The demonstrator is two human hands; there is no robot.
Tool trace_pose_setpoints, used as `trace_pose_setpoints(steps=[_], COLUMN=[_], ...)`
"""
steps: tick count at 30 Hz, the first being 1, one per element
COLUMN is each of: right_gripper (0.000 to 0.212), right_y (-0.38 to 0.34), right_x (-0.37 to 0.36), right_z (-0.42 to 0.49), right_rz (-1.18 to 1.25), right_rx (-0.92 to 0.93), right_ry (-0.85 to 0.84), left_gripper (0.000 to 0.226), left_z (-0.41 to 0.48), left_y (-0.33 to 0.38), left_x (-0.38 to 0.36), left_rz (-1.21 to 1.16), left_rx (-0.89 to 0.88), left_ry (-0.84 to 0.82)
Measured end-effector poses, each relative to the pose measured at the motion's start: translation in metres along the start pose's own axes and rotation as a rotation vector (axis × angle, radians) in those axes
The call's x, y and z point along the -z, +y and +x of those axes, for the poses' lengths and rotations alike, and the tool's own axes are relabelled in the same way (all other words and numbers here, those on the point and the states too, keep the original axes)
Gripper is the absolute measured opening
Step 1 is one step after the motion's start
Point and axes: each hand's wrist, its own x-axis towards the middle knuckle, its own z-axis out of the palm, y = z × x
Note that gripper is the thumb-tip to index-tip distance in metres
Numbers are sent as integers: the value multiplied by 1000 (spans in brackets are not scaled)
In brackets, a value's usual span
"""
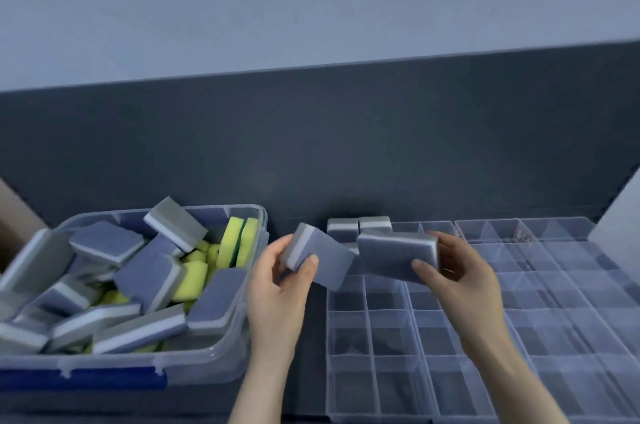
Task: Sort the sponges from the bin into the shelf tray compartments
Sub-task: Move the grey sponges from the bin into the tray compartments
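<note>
A clear plastic bin [242, 347] at the left holds several grey-and-white sponges [149, 271] and yellow-green sponges [235, 240]. My left hand [277, 288] grips one grey sponge [322, 257] between the bin and the tray. My right hand [457, 271] grips another grey sponge [391, 255] above the far left part of the clear compartment tray [367, 344]. Two grey sponges [360, 226] stand in the tray's far left compartments, just behind the held ones.
A second clear compartment tray [571, 302] lies to the right of the first. A dark panel [346, 146] rises behind everything. The bin has a blue latch [114, 378] at its near edge. A brown cardboard edge [14, 215] shows at the far left.
</note>
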Motion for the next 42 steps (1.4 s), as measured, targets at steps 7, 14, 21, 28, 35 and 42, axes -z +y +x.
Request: trace_pose_setpoints(steps=[7,14,21,28,35,42], right_gripper=[38,41,39,40,41,41], right_y=[19,32,30,17,-6,-16], right_x=[13,13,8,9,-7,-20], right_z=[8,10,2,4,23,35], right_rz=[-43,-105,-242,-501,-810,-924], right_rx=[-37,-75,-17,105,202,217], right_ry=[-95,-90,-92,-181,-435,-540], left_gripper=[31,33,39,44,40,36], left_z=[-9,-2,7,23,46,54], left_y=[-16,-28,-36,-26,-10,-13], left_x=[-15,-17,-11,-7,-12,-27], left_rz=[119,253,416,615,800,953], left_rx=[44,-9,-72,-171,-243,-236], left_ry=[19,-78,-249,-467,-655,-753])
